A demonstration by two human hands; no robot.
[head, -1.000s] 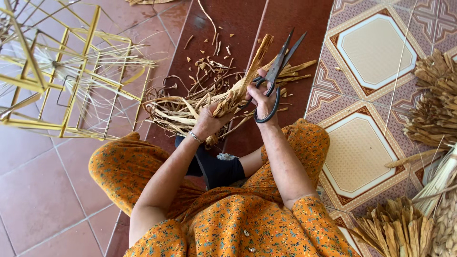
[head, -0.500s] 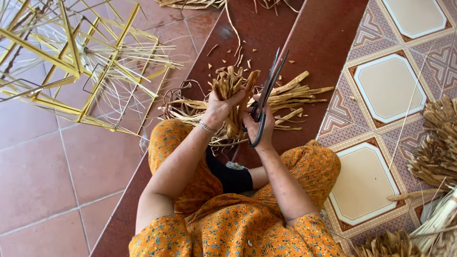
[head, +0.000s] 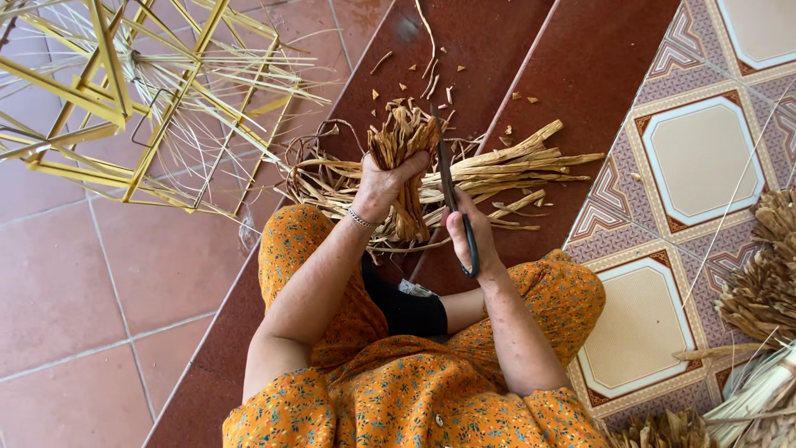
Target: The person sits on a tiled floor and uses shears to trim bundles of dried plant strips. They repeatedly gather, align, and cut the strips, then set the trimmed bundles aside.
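Head camera, looking down: a seated person's left hand grips a bundle of dried straw strips, fingers wrapped tight, above a loose straw pile (on dark red tiles), while the right hand clasps scissors, blades together.

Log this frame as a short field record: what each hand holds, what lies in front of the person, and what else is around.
left hand: grips an upright bundle of dried straw strips
right hand: holds dark scissors, blades pointing up beside the bundle
in front: loose strips lying across the dark red step, small cut bits beyond
left side: yellow frame rack on red floor tiles
right side: patterned tiles, dried bundles
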